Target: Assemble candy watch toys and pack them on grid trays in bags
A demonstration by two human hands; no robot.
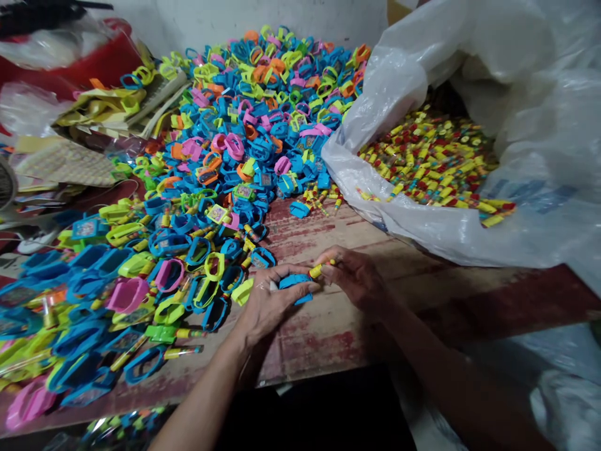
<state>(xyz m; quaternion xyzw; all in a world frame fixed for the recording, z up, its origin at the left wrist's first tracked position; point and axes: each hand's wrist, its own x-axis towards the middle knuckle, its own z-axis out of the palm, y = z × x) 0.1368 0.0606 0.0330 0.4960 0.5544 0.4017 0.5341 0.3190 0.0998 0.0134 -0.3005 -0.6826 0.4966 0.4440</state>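
My left hand (pixel 277 299) is closed around a blue plastic toy watch (pixel 297 283), thumb on the near side and index finger along the far side. Between the fingertips of my right hand (pixel 353 275) is a small yellow tube (pixel 318 270) with red at its end, perhaps a candy tube. Its left end meets the right end of the watch; whether it goes inside is hidden by my fingers. Just left of my left hand lies a yellow-green toy watch (pixel 243 291). Both hands are low over the worn wooden table (pixel 328 347).
A big heap of colourful toy watches (pixel 263 119) rises against the wall. Nearer on the left, several watches have tubes attached (pixel 183 352). At right, a white plastic sack (pixel 417 225) lies open with many yellow tubes (pixel 432 163). A red container (pixel 89 66) stands back left.
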